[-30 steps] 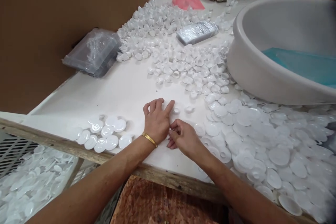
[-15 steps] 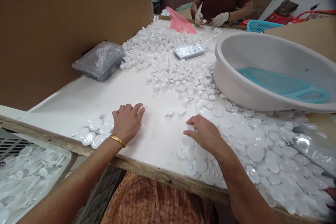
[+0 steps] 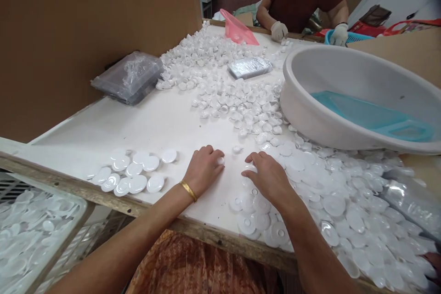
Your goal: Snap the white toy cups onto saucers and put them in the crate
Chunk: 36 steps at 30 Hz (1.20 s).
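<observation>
white tabletop (image 3: 144, 124), wooden edge (image 3: 113, 203), brown panel (image 3: 103, 23) at left, co-worker (image 3: 303, 0) opposite | vs earlier: left hand (image 3: 219, 161) off the laid-out saucers (image 3: 138, 184), now pinching small white cup (image 3: 221, 161), front-centre | right hand (image 3: 270, 177) narrow on white saucer (image 3: 251, 166), by saucer pile (image 3: 354, 202) | cup mostly hidden, axis unreadable; saucer's facing unclear

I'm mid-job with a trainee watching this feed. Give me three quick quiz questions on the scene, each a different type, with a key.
1. True or false: the gold bangle is on the person's right wrist.
2. What colour is the plastic item lying in the big pale tub? A) pink B) blue C) black
3. Short answer: what is the left hand holding?

Key: 1. False. 2. B. 3. A small white cup-like piece, partly hidden.
</observation>
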Each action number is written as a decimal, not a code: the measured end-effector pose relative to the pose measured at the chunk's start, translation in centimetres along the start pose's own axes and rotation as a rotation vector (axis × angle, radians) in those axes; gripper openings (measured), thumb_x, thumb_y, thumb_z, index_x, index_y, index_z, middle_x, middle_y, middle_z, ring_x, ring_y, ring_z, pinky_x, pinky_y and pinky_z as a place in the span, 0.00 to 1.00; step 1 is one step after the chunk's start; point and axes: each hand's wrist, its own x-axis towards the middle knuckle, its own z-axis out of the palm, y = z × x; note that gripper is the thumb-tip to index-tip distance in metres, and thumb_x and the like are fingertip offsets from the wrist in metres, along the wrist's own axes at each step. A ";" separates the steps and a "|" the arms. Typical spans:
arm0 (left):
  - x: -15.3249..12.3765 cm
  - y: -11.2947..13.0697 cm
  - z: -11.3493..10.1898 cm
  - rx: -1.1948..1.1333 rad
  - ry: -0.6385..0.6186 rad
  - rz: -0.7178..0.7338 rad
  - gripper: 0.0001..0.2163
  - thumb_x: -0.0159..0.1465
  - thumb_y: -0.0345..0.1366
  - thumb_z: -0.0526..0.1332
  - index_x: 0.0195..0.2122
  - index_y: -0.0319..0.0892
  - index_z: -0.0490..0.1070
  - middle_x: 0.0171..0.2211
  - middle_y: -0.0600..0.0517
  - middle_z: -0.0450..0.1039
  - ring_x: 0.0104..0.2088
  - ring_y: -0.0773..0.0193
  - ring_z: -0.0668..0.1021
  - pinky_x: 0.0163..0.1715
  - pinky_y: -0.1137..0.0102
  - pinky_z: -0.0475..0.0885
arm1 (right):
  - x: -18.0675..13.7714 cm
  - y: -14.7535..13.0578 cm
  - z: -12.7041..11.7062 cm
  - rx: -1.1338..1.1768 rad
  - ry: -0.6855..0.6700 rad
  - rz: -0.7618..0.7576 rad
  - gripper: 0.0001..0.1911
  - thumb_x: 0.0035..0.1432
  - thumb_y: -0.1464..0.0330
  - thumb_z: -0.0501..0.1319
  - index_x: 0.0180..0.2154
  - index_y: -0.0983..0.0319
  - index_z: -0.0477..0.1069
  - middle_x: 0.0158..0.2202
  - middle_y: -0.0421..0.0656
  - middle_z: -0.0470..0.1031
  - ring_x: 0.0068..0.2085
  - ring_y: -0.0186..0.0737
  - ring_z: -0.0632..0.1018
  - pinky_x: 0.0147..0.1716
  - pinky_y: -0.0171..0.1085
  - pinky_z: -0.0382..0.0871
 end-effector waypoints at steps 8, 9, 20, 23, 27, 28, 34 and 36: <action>-2.3 -0.8 -0.3 -0.260 -0.014 -0.070 0.14 0.56 0.36 0.58 0.44 0.45 0.69 0.34 0.51 0.67 0.37 0.62 0.70 0.37 0.67 0.66 | 0.3 -3.4 1.6 0.976 -0.123 0.202 0.09 0.50 0.66 0.58 0.35 0.63 0.68 0.33 0.41 0.71 0.33 0.35 0.74 0.33 0.38 0.73; -2.3 -0.9 -0.2 -0.255 -0.002 -0.064 0.12 0.57 0.35 0.58 0.43 0.45 0.70 0.34 0.51 0.67 0.36 0.62 0.70 0.36 0.67 0.65 | 0.3 -3.9 2.1 1.043 -0.136 0.212 0.09 0.49 0.67 0.59 0.35 0.63 0.68 0.34 0.41 0.71 0.35 0.36 0.74 0.34 0.38 0.74; -3.2 -1.3 -0.6 -0.354 -0.022 -0.029 0.11 0.61 0.34 0.52 0.41 0.45 0.71 0.35 0.50 0.68 0.38 0.62 0.69 0.39 0.66 0.65 | 0.8 -4.6 3.8 1.038 -0.174 0.347 0.07 0.49 0.73 0.59 0.34 0.63 0.66 0.26 0.38 0.70 0.26 0.32 0.76 0.31 0.37 0.77; -2.9 -1.0 -1.0 -0.379 -0.037 -0.047 0.12 0.63 0.34 0.48 0.36 0.44 0.72 0.33 0.50 0.69 0.37 0.62 0.70 0.39 0.66 0.66 | 1.0 -4.6 3.6 1.044 -0.187 0.360 0.06 0.49 0.74 0.58 0.33 0.63 0.66 0.25 0.38 0.70 0.25 0.32 0.76 0.30 0.37 0.76; -2.3 -0.6 -1.1 -0.335 -0.046 -0.097 0.12 0.63 0.35 0.49 0.34 0.43 0.73 0.30 0.51 0.69 0.34 0.63 0.71 0.35 0.68 0.65 | 1.1 -4.4 3.8 0.990 -0.174 0.312 0.07 0.50 0.72 0.58 0.34 0.63 0.66 0.25 0.38 0.69 0.25 0.33 0.76 0.29 0.37 0.76; -2.2 -0.6 -1.1 -0.319 -0.048 -0.115 0.12 0.62 0.36 0.49 0.33 0.43 0.73 0.30 0.51 0.69 0.33 0.63 0.71 0.34 0.68 0.65 | 1.1 -4.3 4.0 0.977 -0.167 0.287 0.07 0.50 0.72 0.58 0.35 0.63 0.66 0.26 0.38 0.69 0.26 0.33 0.76 0.30 0.37 0.75; -1.8 -0.7 -1.1 -0.323 -0.053 -0.174 0.12 0.60 0.36 0.51 0.36 0.42 0.73 0.32 0.50 0.71 0.33 0.64 0.72 0.33 0.69 0.65 | 0.9 -4.3 4.3 0.954 -0.199 0.231 0.08 0.50 0.69 0.59 0.35 0.62 0.65 0.26 0.37 0.69 0.27 0.33 0.76 0.29 0.36 0.75; -1.5 -0.8 -1.3 -0.331 -0.092 -0.175 0.12 0.59 0.35 0.52 0.36 0.43 0.74 0.32 0.51 0.72 0.32 0.64 0.72 0.33 0.69 0.65 | 0.9 -4.4 4.2 0.957 -0.211 0.232 0.07 0.50 0.70 0.59 0.34 0.62 0.65 0.26 0.37 0.69 0.27 0.32 0.75 0.29 0.36 0.75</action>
